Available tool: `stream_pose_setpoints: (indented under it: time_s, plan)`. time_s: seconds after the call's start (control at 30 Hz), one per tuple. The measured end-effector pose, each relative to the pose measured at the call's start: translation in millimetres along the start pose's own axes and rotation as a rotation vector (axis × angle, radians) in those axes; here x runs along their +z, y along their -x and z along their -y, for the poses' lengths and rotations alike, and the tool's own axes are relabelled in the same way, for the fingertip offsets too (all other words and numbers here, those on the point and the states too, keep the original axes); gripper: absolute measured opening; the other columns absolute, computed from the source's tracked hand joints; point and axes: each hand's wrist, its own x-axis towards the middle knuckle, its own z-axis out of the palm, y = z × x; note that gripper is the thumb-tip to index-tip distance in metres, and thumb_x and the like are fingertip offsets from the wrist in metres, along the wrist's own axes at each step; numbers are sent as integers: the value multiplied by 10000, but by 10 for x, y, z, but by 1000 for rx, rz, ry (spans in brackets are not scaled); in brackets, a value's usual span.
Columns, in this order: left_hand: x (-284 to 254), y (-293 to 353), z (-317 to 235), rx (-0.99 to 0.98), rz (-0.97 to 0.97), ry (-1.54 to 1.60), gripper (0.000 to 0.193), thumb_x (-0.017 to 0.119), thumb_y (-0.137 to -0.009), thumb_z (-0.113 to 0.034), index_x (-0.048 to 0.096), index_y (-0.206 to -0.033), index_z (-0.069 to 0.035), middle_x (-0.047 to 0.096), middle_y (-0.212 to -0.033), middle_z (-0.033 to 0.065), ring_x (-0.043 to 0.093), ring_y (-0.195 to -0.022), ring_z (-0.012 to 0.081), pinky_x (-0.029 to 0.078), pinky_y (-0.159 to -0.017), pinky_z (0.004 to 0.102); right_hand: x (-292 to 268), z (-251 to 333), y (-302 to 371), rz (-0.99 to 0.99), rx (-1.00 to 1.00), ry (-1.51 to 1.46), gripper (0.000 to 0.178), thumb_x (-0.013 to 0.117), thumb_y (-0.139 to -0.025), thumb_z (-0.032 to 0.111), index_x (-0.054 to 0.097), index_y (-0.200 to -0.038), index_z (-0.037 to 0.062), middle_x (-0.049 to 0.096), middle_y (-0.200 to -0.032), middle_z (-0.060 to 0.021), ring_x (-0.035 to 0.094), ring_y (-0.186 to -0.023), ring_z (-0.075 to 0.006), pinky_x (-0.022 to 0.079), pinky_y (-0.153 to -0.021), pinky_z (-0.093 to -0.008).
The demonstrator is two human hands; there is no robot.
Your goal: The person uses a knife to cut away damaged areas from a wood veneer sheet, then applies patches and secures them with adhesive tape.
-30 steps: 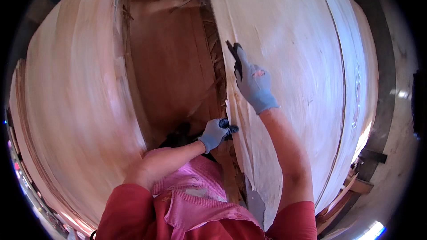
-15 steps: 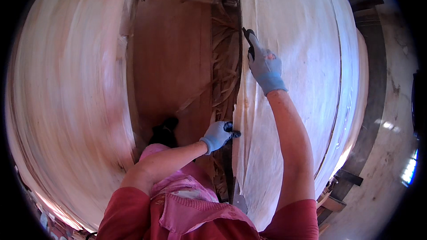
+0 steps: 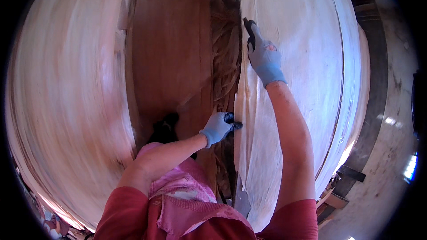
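A stack of pale wood veneer sheets (image 3: 302,62) lies to my right, with a ragged left edge. My left hand (image 3: 218,128), in a grey glove with black fingertips, pinches the near part of the top sheet's torn edge. Farther along that edge rests my right hand (image 3: 263,55), gloved the same way. Its fingers are stretched out, with the index fingertip at the sheet's rim and the palm side over the wood.
Another tall stack of veneer (image 3: 71,84) stands on the left. Between the stacks run a reddish-brown board (image 3: 173,53) and a strip of torn veneer scraps (image 3: 224,62). My dark shoe (image 3: 165,129) is in this gap. Concrete floor (image 3: 387,151) lies at far right.
Both hands have slid a little farther away from me along the sheet's edge. The left hand remains at the torn edge, and the right fingers remain stretched out.
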Motion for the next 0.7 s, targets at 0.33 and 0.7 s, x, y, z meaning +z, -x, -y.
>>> stream_pose_setpoints:
  time_s: [0.33, 0.7]
  plan:
    - [-39, -28, 16, 44, 45, 1, 319, 778, -821, -248, 715, -1027, -12, 719, -833, 56, 639, -715, 90, 543, -660, 262, 47, 23, 283, 96, 30, 84, 595, 540, -919, 230, 332, -1469, 318, 687, -947, -164, 681, -874, -318, 533, -740, -450]
    - [-56, -161, 89, 84, 35, -216, 325, 719, -835, -320, 691, -930, -11, 667, -770, 207, 666, -696, 319, 517, -664, 380, 302, -157, 2160, 73, 30, -177, 659, 575, -837, 79, 379, -1454, 203, 645, -793, -180, 654, -694, -359, 509, -598, -458]
